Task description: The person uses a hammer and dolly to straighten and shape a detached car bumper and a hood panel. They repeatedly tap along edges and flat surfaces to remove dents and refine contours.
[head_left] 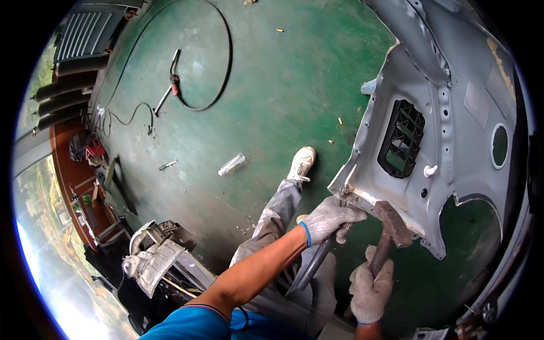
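My gloved left hand [331, 221] is closed on a metal bar [313, 263] at the lower left edge of a grey car body panel [469, 56]. The bar slants down toward my legs; its top is partly hidden by my fingers. My gloved right hand [371, 283] grips a hammer [391, 221], whose brownish head is at the panel's lower flange, just right of my left hand; I cannot tell whether it touches the metal. A black vent grille [400, 139] and a small white fitting [430, 171] are on the panel above them.
A coiled cable with a red-handled torch [174, 85] lies on the green floor [283, 85], with a plastic bottle [231, 164]. Metal parts [158, 249] stand at lower left, black curved parts [71, 85] along the left wall. My foot [301, 164] is below the panel's left edge.
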Motion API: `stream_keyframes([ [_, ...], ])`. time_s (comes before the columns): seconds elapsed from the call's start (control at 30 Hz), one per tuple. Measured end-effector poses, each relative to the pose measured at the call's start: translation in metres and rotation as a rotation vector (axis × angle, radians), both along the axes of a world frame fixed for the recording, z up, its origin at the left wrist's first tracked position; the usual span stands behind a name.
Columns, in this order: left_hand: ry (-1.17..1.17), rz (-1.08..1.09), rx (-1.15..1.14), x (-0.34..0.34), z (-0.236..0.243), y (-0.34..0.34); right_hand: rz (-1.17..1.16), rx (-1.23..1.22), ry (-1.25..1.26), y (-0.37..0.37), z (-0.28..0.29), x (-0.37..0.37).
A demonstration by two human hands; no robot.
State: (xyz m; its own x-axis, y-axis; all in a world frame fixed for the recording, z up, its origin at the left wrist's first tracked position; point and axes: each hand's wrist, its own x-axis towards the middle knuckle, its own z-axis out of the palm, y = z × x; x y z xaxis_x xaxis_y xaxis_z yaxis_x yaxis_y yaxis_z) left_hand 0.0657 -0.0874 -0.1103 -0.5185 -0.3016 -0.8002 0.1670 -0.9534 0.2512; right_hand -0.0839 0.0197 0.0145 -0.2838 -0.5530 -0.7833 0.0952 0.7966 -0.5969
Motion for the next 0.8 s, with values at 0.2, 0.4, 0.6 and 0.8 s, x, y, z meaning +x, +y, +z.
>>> stream_keyframes([
  [0.2, 0.001, -0.104, 0.03, 0.008, -0.003, -0.01, -0.094, -0.013, -0.09, -0.008, 0.007, 0.024],
  [0.4, 0.008, -0.16, -0.064, 0.018, -0.009, -0.02, -0.11, -0.009, -0.042, -0.014, 0.007, 0.052],
  [0.6, -0.019, -0.077, -0.041, 0.018, -0.009, -0.016, -0.158, 0.025, -0.059, -0.013, 0.001, 0.078],
  [0.8, 0.008, -0.134, -0.11, 0.018, -0.02, -0.015, -0.231, 0.002, -0.004, -0.03, 0.02, 0.086],
])
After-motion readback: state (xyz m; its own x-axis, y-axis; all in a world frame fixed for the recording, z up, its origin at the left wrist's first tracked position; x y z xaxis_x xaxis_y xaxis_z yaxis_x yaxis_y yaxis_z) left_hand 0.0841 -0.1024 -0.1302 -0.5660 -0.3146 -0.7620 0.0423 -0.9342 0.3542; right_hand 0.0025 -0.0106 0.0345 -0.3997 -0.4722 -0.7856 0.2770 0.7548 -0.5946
